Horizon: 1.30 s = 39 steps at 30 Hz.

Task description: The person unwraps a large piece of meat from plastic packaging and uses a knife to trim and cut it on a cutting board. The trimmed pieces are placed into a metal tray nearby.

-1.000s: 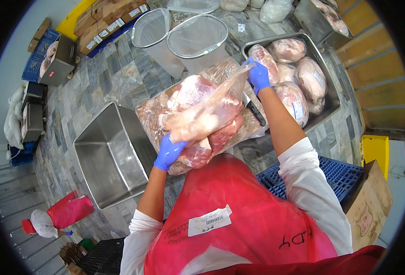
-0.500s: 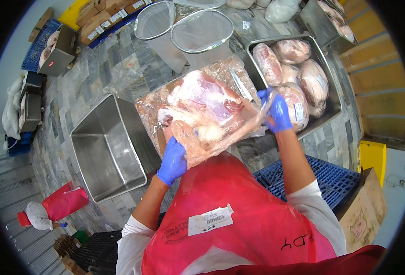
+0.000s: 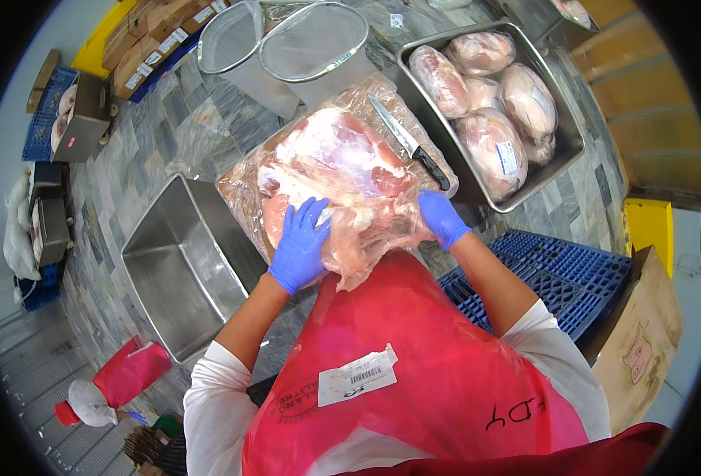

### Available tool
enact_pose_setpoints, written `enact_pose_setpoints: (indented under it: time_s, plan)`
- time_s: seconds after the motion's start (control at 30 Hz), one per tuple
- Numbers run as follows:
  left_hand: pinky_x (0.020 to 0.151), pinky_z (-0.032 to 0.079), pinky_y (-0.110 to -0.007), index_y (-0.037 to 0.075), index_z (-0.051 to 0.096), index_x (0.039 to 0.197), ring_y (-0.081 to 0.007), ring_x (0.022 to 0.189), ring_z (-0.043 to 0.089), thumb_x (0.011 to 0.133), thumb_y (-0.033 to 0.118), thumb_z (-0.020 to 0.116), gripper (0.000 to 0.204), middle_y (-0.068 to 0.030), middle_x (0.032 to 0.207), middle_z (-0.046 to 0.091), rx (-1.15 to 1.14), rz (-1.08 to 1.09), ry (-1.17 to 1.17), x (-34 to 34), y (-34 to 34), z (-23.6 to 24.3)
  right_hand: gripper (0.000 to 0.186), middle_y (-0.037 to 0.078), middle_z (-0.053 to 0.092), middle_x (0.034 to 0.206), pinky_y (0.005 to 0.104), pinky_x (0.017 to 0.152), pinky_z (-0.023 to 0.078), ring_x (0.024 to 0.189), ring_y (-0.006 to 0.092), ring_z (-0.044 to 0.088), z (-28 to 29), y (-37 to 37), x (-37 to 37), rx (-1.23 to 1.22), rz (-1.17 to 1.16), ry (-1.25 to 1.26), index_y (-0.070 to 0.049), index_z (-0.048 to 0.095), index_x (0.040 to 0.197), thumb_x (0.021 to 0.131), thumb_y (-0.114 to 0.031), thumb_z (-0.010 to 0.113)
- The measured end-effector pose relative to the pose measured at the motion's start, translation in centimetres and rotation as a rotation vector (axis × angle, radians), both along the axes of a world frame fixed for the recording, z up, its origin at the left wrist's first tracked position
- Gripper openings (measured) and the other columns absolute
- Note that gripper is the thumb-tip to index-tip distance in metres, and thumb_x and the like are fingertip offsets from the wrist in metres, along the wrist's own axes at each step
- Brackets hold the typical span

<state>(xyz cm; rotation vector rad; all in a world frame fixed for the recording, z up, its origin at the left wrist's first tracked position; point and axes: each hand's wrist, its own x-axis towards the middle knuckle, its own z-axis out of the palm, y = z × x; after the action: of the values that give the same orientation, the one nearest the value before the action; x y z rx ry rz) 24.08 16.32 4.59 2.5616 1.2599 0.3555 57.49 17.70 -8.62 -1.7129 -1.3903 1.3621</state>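
A large piece of raw meat (image 3: 342,151) with white fat lies on a plastic-covered board in front of me. My left hand (image 3: 301,242), in a blue glove, rests on the near left part of the meat with its fingers spread. Clear plastic wrap (image 3: 358,238) lies crumpled over the near edge of the meat. At the right end of this wrap my blue-gloved right hand (image 3: 443,218) is closed on it; the fingertips are partly hidden. A knife (image 3: 402,135) with a black handle lies on the plastic beyond my right hand, beside the meat.
A metal tub (image 3: 493,202) at the right holds several wrapped meat pieces. Another metal tub (image 3: 195,270) stands at the left. Two clear bins (image 3: 311,75) stand behind the board. A blue plastic pallet (image 3: 541,266) lies near right, and a person (image 3: 120,381) in red is at far left.
My right hand has drawn the plastic wrap back toward me, uncovering the knife's handle. My left hand has moved from gripping the near edge to lying spread on the meat.
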Motion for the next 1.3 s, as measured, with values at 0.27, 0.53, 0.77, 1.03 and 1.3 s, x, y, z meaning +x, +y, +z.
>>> enact_pose_setpoints:
  time_s: [0.27, 0.53, 0.77, 1.03, 1.3]
  plan:
    - [0.110, 0.037, -0.052, 0.014, 0.063, 0.135, -0.0412, 0.127, 0.050, 0.078, 0.025, 0.079, 0.060, -0.0206, 0.137, 0.054, -0.091, 0.144, -0.052, -1.7, -0.9, -2.9, 0.021, 0.016, 0.070, 0.096, 0.0421, 0.078, 0.054, 0.088, 0.0265, 0.068, -2.1, -2.7, 1.2, -0.112, 0.064, -0.186, 0.000, 0.068, 0.101, 0.093, -0.016, 0.057]
    - [0.110, 0.037, -0.051, 0.012, 0.058, 0.139, -0.0436, 0.131, 0.048, 0.074, 0.020, 0.082, 0.070, -0.0242, 0.139, 0.051, -0.061, 0.165, -0.040, -3.4, -0.3, -4.1, 0.056, 0.014, 0.064, 0.135, 0.0449, 0.100, 0.052, 0.123, 0.0282, 0.063, 2.9, -4.2, 3.1, -0.314, -0.091, 0.689, -0.008, 0.051, 0.146, 0.093, -0.016, 0.066]
    - [0.108, 0.038, -0.051, 0.010, 0.055, 0.140, -0.0442, 0.130, 0.048, 0.076, 0.015, 0.080, 0.070, -0.0251, 0.139, 0.051, -0.051, 0.109, 0.027, -2.9, 0.9, -3.6, 0.056, 0.025, 0.069, 0.117, 0.0435, 0.099, 0.051, 0.111, 0.0386, 0.067, -0.8, 1.0, -4.0, 0.127, -0.031, 0.242, -0.003, 0.052, 0.138, 0.090, -0.024, 0.070]
    - [0.107, 0.038, -0.053, 0.009, 0.052, 0.143, -0.0449, 0.127, 0.049, 0.079, 0.008, 0.072, 0.067, -0.0269, 0.134, 0.052, 0.028, 0.304, 0.022, 1.3, 0.2, -5.1, 0.032, 0.029, 0.068, 0.114, 0.0566, 0.093, 0.051, 0.108, 0.0477, 0.065, 3.6, 5.8, -4.8, -0.073, -0.038, -0.257, -0.005, 0.056, 0.116, 0.096, -0.028, 0.050]
    - [0.099, 0.043, -0.054, 0.007, 0.051, 0.143, -0.0468, 0.119, 0.052, 0.082, 0.007, 0.069, 0.063, -0.0284, 0.127, 0.053, 0.116, 0.428, -0.079, 5.2, -0.6, -4.6, 0.037, 0.030, 0.071, 0.111, 0.0533, 0.087, 0.055, 0.098, 0.0471, 0.069, 3.3, 7.4, -2.8, 0.085, 0.284, -0.364, -0.004, 0.071, 0.117, 0.093, -0.023, 0.050]
